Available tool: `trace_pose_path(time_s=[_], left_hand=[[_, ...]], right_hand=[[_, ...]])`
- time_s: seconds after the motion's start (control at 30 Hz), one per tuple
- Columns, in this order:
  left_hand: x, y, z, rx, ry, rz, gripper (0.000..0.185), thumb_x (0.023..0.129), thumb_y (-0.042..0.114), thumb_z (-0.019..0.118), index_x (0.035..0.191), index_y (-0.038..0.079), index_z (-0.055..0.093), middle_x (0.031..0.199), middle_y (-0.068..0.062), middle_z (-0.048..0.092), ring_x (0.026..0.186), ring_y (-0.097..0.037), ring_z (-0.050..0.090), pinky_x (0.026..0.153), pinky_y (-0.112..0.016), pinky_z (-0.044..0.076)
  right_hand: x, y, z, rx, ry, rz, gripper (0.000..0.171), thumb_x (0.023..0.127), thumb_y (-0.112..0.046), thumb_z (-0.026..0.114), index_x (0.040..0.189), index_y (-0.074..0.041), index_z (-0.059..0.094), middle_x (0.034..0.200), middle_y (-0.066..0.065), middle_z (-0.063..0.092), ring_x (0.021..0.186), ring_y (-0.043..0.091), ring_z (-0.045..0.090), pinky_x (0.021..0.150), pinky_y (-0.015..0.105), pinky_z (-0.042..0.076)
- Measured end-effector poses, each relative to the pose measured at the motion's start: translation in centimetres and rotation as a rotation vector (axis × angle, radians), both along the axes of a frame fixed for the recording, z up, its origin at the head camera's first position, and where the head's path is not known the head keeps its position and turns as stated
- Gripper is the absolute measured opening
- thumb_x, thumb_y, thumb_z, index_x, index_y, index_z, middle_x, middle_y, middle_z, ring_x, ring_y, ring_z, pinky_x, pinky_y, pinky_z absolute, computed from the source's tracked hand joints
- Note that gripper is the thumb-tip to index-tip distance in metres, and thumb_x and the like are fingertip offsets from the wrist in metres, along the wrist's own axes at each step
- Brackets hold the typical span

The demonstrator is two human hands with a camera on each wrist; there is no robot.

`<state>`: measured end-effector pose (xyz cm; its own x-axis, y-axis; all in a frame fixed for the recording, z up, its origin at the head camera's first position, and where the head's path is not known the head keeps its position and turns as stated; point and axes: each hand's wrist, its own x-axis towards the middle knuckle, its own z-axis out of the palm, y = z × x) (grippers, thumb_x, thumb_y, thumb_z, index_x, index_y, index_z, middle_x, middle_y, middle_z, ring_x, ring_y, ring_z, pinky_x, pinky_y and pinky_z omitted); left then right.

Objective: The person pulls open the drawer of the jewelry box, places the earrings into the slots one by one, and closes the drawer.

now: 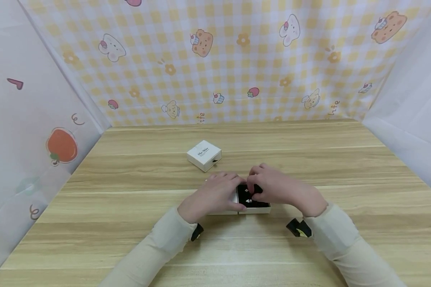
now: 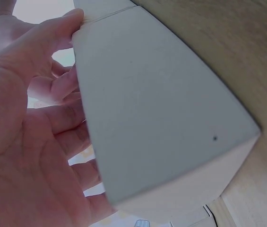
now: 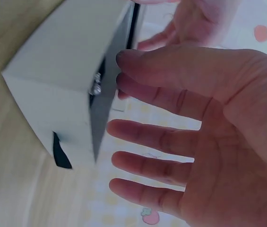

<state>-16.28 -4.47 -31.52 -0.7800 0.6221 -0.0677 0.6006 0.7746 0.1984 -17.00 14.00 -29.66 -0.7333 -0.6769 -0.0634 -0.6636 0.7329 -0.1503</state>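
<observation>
A white jewelry box (image 2: 157, 104) lies on the table with its drawer (image 1: 255, 210) pulled out to the right. My left hand (image 1: 219, 193) grips the outer sleeve, thumb at the near top edge and fingers over the far side. Inside the drawer, a black insert (image 1: 242, 199) carries small shiny earrings (image 1: 248, 201). My right hand (image 1: 273, 185) reaches over the drawer, thumb and index fingertips close together at the insert, nothing visible between them. Its other fingers extend loosely. In the right wrist view, a silver earring (image 3: 96, 85) shows at the drawer's rim, and a black pull tab (image 3: 61, 153) hangs from its end.
Behind the left hand stands a second white box (image 1: 204, 153), closed, with dark lettering on top and a black tab. The wooden table (image 1: 129, 159) ends at a yellow checked curtain (image 1: 230, 71), with white cloth on both sides.
</observation>
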Motion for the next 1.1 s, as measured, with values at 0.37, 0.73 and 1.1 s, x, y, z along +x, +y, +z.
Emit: trace_pose_path(time_s=[0.37,0.73,1.1], left_hand=[[0.1,-0.1,0.2,-0.011,0.003,0.000,0.070,0.078,0.055,0.066,0.133,0.017,0.049,0.133,0.000,0.051,0.122,-0.023,0.045,0.105,-0.043,0.034],[-0.3,-1.0,0.8,-0.039,-0.073,-0.001,0.086,0.072,0.053,0.072,0.142,0.016,0.037,0.141,-0.005,0.041,0.128,-0.028,0.039,0.107,-0.045,0.032],[-0.4,-2.4,1.7,-0.055,-0.132,0.034,0.091,0.069,0.049,0.077,0.143,0.016,0.035,0.137,-0.005,0.041,0.121,-0.024,0.039,0.103,-0.039,0.035]], right_hand=[[0.2,1.0,1.6,-0.033,-0.163,-0.139,0.041,0.081,-0.009,0.066,0.119,-0.005,0.051,0.119,0.011,0.056,0.103,0.025,0.049,0.087,0.042,0.044],[0.1,1.4,1.8,-0.012,-0.245,-0.195,0.064,0.079,-0.029,0.073,0.131,-0.005,0.045,0.130,0.014,0.049,0.118,0.031,0.044,0.095,0.048,0.040],[0.2,1.4,1.6,0.076,-0.265,-0.218,0.077,0.074,-0.039,0.076,0.135,-0.005,0.042,0.131,0.014,0.048,0.119,0.034,0.043,0.095,0.050,0.041]])
